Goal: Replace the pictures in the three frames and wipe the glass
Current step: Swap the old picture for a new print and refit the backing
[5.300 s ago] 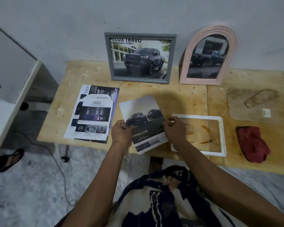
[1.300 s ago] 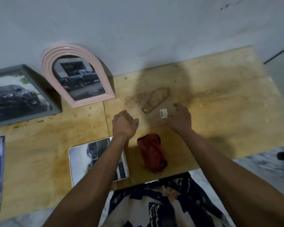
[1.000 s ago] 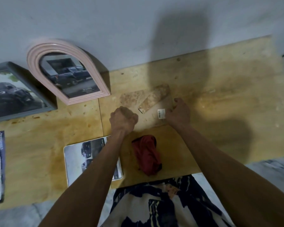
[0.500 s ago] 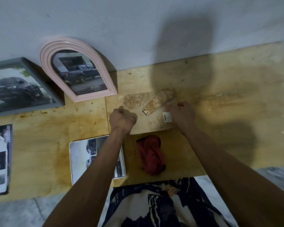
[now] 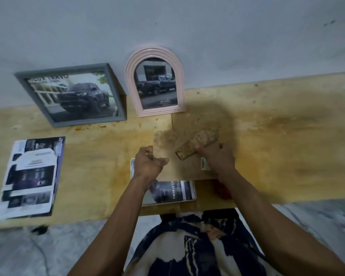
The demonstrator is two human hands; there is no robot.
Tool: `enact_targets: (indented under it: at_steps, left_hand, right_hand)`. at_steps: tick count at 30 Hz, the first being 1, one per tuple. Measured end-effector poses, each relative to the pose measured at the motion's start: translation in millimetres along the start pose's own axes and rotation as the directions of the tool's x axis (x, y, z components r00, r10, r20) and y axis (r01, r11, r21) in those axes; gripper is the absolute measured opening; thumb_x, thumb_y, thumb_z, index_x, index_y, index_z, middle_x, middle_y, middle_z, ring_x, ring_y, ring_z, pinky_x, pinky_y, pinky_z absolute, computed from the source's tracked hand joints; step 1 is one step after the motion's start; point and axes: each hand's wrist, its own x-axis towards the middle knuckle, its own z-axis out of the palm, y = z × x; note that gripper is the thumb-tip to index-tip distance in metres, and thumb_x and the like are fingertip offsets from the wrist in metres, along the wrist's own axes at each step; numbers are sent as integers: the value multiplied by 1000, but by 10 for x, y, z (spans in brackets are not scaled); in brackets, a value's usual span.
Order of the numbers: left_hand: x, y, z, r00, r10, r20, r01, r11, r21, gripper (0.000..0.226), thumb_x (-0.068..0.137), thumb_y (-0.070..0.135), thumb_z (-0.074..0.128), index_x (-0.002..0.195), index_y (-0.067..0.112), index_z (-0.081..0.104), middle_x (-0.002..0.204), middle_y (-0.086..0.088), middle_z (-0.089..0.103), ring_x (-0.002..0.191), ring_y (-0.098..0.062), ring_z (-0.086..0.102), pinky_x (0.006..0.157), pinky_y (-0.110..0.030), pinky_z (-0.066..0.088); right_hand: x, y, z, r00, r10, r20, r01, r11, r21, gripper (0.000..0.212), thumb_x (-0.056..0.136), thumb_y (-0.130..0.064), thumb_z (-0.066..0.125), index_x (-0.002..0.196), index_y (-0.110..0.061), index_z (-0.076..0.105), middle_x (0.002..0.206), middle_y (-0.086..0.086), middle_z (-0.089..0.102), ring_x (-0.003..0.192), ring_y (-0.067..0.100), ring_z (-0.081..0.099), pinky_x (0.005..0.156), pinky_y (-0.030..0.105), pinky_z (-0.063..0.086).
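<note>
A long pale plywood worktop [image 5: 267,136], stained orange-brown, runs along a grey wall. At its back edge, left of centre, a grey rectangular wooden frame [image 5: 72,94] leans on the wall with a dark pickup picture in it; just beside it on the right stands a pink arched frame [image 5: 155,80] holding another pickup picture. Near the left end of the worktop lies a stack of printed car brochure pages [image 5: 30,176], dark and white, close to the front edge.

At the middle of the front edge I hold a brown speckled fibreboard backing panel [image 5: 179,166] with a fold-out stand [image 5: 197,143] on it, over a white rectangular frame [image 5: 167,193] that lies flat with a car picture [image 5: 173,191] reading "DOUBLE CA" inside. The panel covers the far half of that frame; whether it is touching the frame or lifted off it I cannot tell. A small white label [image 5: 204,163] sits on the panel's right side.

My left hand [image 5: 147,166] grips the panel's left edge, fingers curled round it with the thumb on top. My right hand [image 5: 217,158] holds the right side, fingers bent over the top by the base of the stand. A crumpled red cloth [image 5: 219,189] lies by the front edge just right of the white frame, partly hidden under my right forearm and blurred.
</note>
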Motion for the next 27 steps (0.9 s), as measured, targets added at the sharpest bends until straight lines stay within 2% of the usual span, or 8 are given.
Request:
enact_targets:
  at_steps: [3, 5, 8, 11, 14, 18, 22, 27]
  left_hand:
    - [-64, -299, -301, 1000, 3, -13, -2, 1000, 29, 45, 72, 13, 87, 103, 20, 54, 98, -10, 70, 83, -24, 68, 74, -42, 59]
    - [-103, -461, -455, 1000, 9, -22, -7, 998, 54, 42, 72, 16, 86, 99, 23, 53, 97, -7, 69, 85, -24, 67, 71, -40, 58]
    - [-168, -675, -589, 1000, 29, 7, -29, 995, 100, 40, 76, 19, 83, 100, 24, 51, 102, -3, 65, 86, -20, 63, 62, -30, 52]
    - [-177, -802, -639, 994, 93, 53, -101, 978, 184, 35, 83, 24, 77, 110, 21, 55, 107, -2, 62, 93, -23, 62, 59, -26, 46]
    - [-139, -866, -669, 994, 107, 29, -111, 966, 235, 34, 89, 26, 71, 118, 15, 59, 99, -2, 63, 94, -26, 64, 70, -32, 47]
    - [-81, -947, -737, 987, 132, -87, -99, 945, 311, 36, 90, 24, 70, 121, 8, 60, 103, -7, 66, 97, -26, 63, 75, -28, 44]
    - [12, -997, -817, 982, 152, -111, -99, 918, 384, 12, 87, 13, 67, 96, 7, 62, 91, -12, 69, 84, -28, 62, 64, -28, 40]
    - [84, -1013, -809, 989, 83, -122, -30, 923, 383, 2, 77, 11, 64, 77, 11, 67, 74, -10, 69, 72, -29, 65, 58, -28, 44]
  right_hand:
    - [-226, 140, 280, 1000, -11, 6, 11, 1000, -2, 94, 64, -60, 79, 138, -14, 44, 132, 4, 54, 116, 29, 54, 91, 40, 48]
    - [-388, 235, 414, 999, -42, 15, 42, 998, 41, 91, 65, -54, 82, 136, -12, 46, 125, 1, 55, 113, 25, 56, 84, 37, 48]
    - [-574, 374, 540, 994, -105, 5, 105, 993, 53, 92, 52, -68, 83, 124, -15, 57, 114, -6, 63, 102, 19, 63, 77, 37, 53]
    - [-617, 461, 565, 994, -103, -37, 104, 994, 33, 69, 63, -55, 84, 110, -13, 55, 98, -6, 61, 88, 17, 61, 64, 34, 50]
    - [-589, 504, 515, 995, -75, -70, 75, 997, -1, 71, 66, -51, 84, 119, -15, 53, 102, 0, 61, 91, 26, 60, 71, 45, 55]
    - [-532, 509, 442, 989, -79, -125, 72, 996, -57, 73, 66, -49, 85, 122, -18, 50, 104, 2, 61, 89, 26, 59, 74, 47, 55]
    - [-477, 483, 410, 982, -116, -150, 98, 988, -118, 70, 62, -54, 84, 114, -20, 51, 100, 4, 64, 85, 27, 62, 70, 51, 56]
    - [-459, 437, 325, 975, -147, -167, 112, 973, -202, 68, 61, -60, 81, 111, -23, 53, 95, 1, 65, 78, 25, 63, 66, 47, 58]
